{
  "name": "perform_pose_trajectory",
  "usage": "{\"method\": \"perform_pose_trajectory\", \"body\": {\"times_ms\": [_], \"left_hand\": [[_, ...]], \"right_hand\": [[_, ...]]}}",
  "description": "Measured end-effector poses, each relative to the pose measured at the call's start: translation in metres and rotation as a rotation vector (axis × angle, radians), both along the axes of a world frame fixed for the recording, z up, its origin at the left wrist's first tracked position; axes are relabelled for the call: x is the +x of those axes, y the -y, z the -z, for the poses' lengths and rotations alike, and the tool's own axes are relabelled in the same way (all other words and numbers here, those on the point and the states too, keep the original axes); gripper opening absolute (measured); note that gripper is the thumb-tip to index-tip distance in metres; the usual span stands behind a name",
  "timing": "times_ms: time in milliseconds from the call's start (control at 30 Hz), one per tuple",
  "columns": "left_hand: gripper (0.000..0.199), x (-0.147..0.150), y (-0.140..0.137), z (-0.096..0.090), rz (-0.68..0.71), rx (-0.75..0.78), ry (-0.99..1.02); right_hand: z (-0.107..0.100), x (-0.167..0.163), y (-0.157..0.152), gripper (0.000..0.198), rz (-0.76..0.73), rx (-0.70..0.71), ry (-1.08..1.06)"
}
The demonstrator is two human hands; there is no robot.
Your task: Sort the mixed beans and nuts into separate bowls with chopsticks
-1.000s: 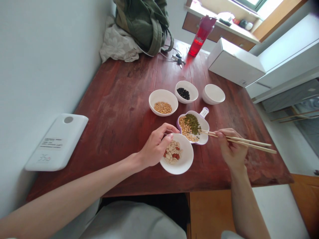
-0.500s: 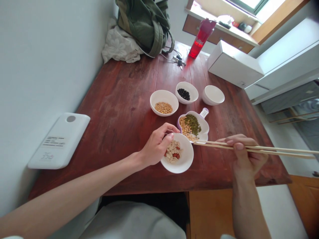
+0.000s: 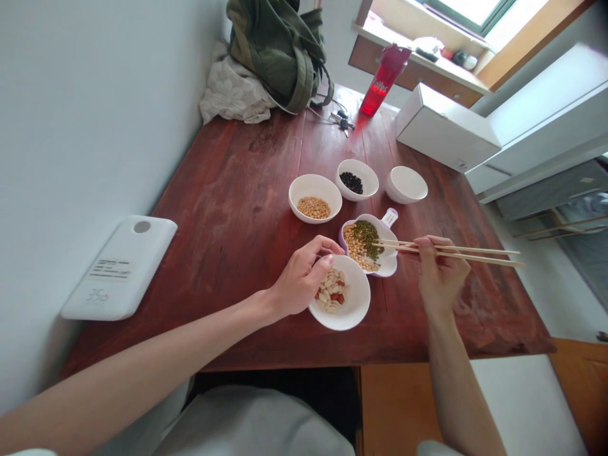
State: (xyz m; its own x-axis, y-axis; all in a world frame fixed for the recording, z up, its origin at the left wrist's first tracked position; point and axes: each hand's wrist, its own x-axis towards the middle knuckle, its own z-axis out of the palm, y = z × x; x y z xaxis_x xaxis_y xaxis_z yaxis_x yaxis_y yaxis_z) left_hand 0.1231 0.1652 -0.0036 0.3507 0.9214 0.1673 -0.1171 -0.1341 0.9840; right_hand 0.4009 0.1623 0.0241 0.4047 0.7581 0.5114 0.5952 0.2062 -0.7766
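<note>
My left hand [image 3: 304, 275] is closed on the rim of a white bowl [image 3: 352, 307], which is tilted and holds pale flat seeds with a few red pieces [image 3: 332, 291]. In my right hand [image 3: 439, 272] is a pair of chopsticks [image 3: 479, 254]. Their tips reach over the purple-edged dish [image 3: 390, 259], at the green beans [image 3: 365, 234]. Yellow beans [image 3: 356, 250] lie beside the green ones in the same dish. Whether the tips pinch a bean is too small to tell.
Behind the dish stand a bowl of yellow beans [image 3: 314, 209], a bowl of black beans [image 3: 351, 183] and another white bowl [image 3: 406, 185]. Farther back are keys [image 3: 342, 120], a red bottle [image 3: 384, 79], a white box [image 3: 446, 130] and a green bag [image 3: 280, 54]. A white power bank [image 3: 118, 269] rests at left.
My right hand has moved left and away from me, bringing the chopstick tips from the dish's near edge to the green beans. My left hand stays on the bowl.
</note>
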Motion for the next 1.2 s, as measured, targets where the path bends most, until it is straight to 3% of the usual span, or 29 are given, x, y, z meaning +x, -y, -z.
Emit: {"method": "perform_pose_trajectory", "body": {"times_ms": [267, 500, 733, 900, 1200], "left_hand": [[0.018, 0.000, 0.000, -0.002, -0.004, 0.001, -0.006], [0.019, 0.000, 0.000, 0.001, 0.003, -0.001, -0.009], [0.018, 0.000, 0.000, -0.001, -0.005, 0.000, -0.012], [0.019, 0.000, 0.000, 0.001, 0.003, -0.002, -0.012], [0.019, 0.000, 0.000, 0.004, 0.012, 0.001, -0.002]], "right_hand": [[0.008, -0.001, -0.001, 0.033, -0.015, 0.006, 0.066], [0.018, 0.000, 0.009, 0.023, -0.085, 0.048, 0.302], [0.021, 0.003, 0.009, 0.022, -0.125, 0.030, 0.284], [0.015, 0.005, 0.012, 0.025, -0.079, 0.042, 0.300], [0.020, 0.022, 0.007, 0.033, 0.027, 0.044, 0.110]]}}
